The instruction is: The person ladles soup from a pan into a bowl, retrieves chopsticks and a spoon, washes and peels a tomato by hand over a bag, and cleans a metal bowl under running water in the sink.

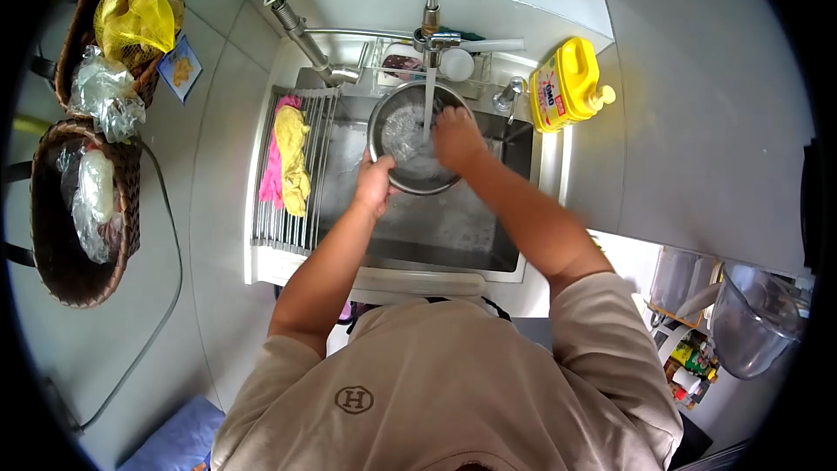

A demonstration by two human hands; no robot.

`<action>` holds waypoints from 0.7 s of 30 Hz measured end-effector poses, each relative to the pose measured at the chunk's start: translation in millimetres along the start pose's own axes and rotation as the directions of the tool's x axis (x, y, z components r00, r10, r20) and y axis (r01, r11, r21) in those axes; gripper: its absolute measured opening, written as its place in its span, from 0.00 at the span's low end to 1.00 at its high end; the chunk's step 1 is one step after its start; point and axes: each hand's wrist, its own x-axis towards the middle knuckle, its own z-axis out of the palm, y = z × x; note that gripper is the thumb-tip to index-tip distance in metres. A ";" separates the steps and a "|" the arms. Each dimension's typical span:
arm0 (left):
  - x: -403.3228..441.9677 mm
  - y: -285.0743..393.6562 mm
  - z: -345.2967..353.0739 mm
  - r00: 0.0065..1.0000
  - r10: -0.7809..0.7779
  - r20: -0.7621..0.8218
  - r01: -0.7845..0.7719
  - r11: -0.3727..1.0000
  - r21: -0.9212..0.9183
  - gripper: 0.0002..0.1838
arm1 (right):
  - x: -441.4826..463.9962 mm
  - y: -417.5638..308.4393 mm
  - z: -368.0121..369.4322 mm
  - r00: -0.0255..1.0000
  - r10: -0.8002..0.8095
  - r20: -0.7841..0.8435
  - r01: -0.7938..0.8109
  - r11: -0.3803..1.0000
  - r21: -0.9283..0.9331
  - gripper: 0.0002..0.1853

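My left hand (pixel 375 183) is closed on the lower left rim of a round metal bowl (pixel 423 185), tilted slightly in the sink (pixel 462 235). Water (pixel 428 100) runs from the faucet (pixel 431 30) into the bowl, where bubbles and ripples show. My right hand (pixel 457 139) reaches over the bowl's right side with its fingers curled down inside. Whatever those fingers hold, if anything, is hidden.
Pink (pixel 274 161) and yellow cloths (pixel 292 157) lie on the drying rack (pixel 318 148) at left. A yellow detergent bottle (pixel 567 87) stands right of the sink. Two wicker baskets (pixel 87 288) hang at far left; a clear pitcher (pixel 754 318) is at lower right.
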 end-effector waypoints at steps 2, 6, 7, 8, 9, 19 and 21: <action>2.3 -9.7 1.4 0.999 0.032 -0.013 -0.032 0.999 -0.034 0.08 | -11.7 -20.0 -18.9 0.969 0.009 0.246 -0.056 0.981 0.186 0.12; 6.5 -23.5 8.0 0.998 0.025 -0.053 -0.037 0.970 -0.242 0.11 | -2.3 -40.4 3.6 0.998 -0.034 0.044 -0.024 0.452 0.892 0.14; 7.3 -21.6 2.3 1.000 0.007 -0.003 -0.008 0.989 -0.146 0.13 | -7.9 -31.2 -6.3 0.993 -0.116 0.013 0.039 0.437 0.899 0.13; 6.1 -17.6 -10.8 0.999 -0.017 0.036 0.018 0.999 -0.048 0.15 | -12.7 -25.6 -10.2 0.979 -0.203 -0.020 0.104 0.412 0.905 0.12; 3.9 -12.9 -24.4 0.996 -0.044 0.072 0.040 0.998 0.052 0.17 | -10.5 -16.9 -6.4 0.967 -0.236 0.099 0.085 0.661 0.746 0.12; 2.6 -7.6 -8.6 0.957 -0.257 0.137 0.260 0.966 -0.001 0.18 | 1.9 3.2 -2.0 0.890 -0.352 -0.290 0.386 0.920 0.065 0.13; 5.5 -6.0 -19.3 0.971 -0.234 0.043 0.231 0.971 0.064 0.14 | 0.7 6.5 -2.8 0.966 -0.174 -0.193 0.176 0.984 -0.005 0.13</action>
